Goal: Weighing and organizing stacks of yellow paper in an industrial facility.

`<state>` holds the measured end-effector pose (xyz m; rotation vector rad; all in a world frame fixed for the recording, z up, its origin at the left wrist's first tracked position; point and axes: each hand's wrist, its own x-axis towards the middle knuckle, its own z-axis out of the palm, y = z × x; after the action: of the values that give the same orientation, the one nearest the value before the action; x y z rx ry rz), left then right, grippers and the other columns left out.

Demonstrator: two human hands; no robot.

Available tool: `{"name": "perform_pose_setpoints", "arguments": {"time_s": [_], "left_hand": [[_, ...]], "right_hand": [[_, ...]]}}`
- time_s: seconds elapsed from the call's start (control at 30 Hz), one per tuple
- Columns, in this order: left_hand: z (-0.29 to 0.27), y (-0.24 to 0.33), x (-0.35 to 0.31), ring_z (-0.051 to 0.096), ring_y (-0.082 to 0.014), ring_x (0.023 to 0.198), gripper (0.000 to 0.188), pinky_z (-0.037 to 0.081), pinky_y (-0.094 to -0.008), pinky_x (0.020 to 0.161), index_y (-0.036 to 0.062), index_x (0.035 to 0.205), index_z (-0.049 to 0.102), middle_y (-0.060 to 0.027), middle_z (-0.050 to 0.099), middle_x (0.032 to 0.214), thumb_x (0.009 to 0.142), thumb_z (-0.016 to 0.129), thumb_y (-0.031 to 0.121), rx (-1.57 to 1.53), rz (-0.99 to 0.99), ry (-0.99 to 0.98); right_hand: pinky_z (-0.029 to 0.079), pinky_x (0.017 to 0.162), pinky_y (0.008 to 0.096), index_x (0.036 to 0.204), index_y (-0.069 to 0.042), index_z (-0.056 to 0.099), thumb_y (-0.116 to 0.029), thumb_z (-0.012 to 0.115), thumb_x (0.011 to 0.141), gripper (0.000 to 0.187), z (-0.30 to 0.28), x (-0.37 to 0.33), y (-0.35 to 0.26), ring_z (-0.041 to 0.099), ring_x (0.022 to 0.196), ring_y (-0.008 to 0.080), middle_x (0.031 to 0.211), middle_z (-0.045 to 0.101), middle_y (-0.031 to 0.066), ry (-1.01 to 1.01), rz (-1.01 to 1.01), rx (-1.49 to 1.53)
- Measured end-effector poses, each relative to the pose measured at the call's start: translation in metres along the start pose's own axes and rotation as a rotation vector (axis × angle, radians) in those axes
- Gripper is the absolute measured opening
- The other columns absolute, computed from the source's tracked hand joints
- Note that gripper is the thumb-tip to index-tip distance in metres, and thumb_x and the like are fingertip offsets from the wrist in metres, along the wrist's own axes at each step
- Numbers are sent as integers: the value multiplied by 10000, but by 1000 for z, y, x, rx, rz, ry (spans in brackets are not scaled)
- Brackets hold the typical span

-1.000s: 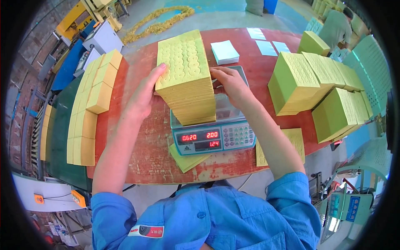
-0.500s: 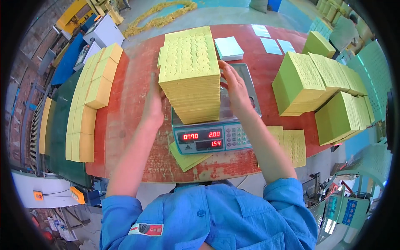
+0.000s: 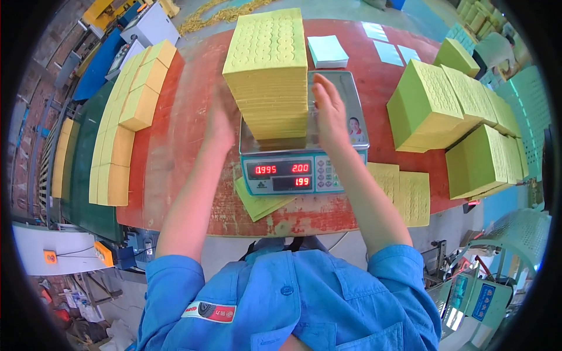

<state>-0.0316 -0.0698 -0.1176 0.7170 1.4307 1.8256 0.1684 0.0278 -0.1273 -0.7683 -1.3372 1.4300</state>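
Note:
A tall stack of yellow joss paper [image 3: 266, 96], its top sheet stamped with rows of coin-like rings, stands on the steel pan [image 3: 342, 82] of a digital scale [image 3: 293, 175]. The scale's red digits are lit. On the stack's left side is my left hand [image 3: 220, 126], blurred, its fingers stretched out and partly lost against the table. My right hand [image 3: 329, 114] is upright on the other side, open, a small gap between it and the paper. Neither hand grips anything. Several loose yellow sheets [image 3: 260, 205] stick out from beneath the scale's front left.
The worn red table [image 3: 187, 117] carries a row of yellow bundles [image 3: 132, 108] at left and larger bundles [image 3: 424, 105] at right. Light-blue paper [image 3: 328, 51] lies behind the scale. Two flat stamped sheets [image 3: 413, 196] lie at the front right. Another person [image 3: 494, 52] is at far right.
My right hand has come off the stack's side, and my left hand shows beside it, blurred by motion. The scale's digits have changed. The whole view has shifted slightly.

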Motion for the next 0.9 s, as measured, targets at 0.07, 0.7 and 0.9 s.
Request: {"name": "perform_pose_setpoints", "arguments": {"time_s": [0.07,0.7,0.9], "left_hand": [[-90,-19,-6,445,-234,1333,584,347,-376,1113,51,1481,398,-127,481,1437,1031,446,421,222,110,199],[-292,-76,-192,329,-386,1417,589,284,-501,1140,10,1432,447,-238,359,1524,978,513,380,1701,124,308],[-291,-75,-192,371,-388,1391,556,283,-504,1139,6,1376,514,-243,422,1480,953,554,364,1681,209,341]], "right_hand": [[445,983,314,1337,22,535,-184,508,1010,388,-16,-38,-25,573,1137,175,1267,599,130,-24,63,135],[459,585,235,917,14,652,23,566,906,87,-75,-242,53,562,640,71,720,605,31,13,-131,-670],[425,559,271,869,-9,648,16,622,852,41,-71,-240,61,522,592,118,697,580,74,87,-154,-632]]}}
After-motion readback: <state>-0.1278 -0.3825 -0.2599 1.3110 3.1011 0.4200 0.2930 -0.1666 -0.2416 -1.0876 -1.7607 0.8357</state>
